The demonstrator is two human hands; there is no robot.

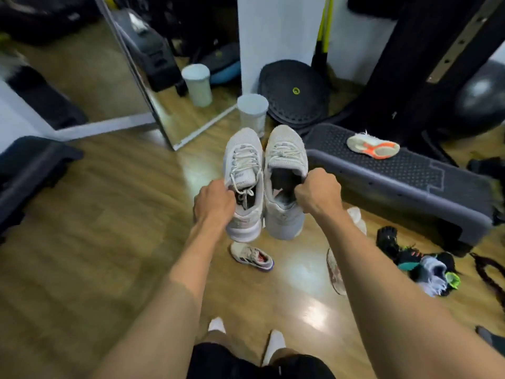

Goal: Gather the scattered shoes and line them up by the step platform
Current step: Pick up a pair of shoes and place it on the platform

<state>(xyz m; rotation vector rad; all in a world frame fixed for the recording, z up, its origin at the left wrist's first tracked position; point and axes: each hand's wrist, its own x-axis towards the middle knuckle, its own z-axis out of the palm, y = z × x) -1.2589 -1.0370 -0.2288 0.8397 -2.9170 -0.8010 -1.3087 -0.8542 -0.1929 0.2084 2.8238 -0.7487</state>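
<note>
**Head view: 2 shoes in hand.** The left hand curls its fingers over the collar of 1 pale grey sneaker. The right hand grips the collar of the second pale sneaker in the same way. The 2 shoes hang side by side and touching, toes pointing away from the person, well above the floor. Holding each by its collar rim probably keeps the pair matched and level, ready to be set down together beside the step platform, which lies ahead and to the right.

1 white trainer with an orange-marked sole lies sole-up on top of the platform, so it is judged not yet in line. 1 low sneaker lies on the floor below the held pair. A heap of dark and bright shoes sits near the platform's near end.

The surface is glossy wood-look flooring with patches of glare. Around it stand a leaning mirror, a white bin, a black balance disc and a grey exercise ball. The edges of the view are blurred.
</note>
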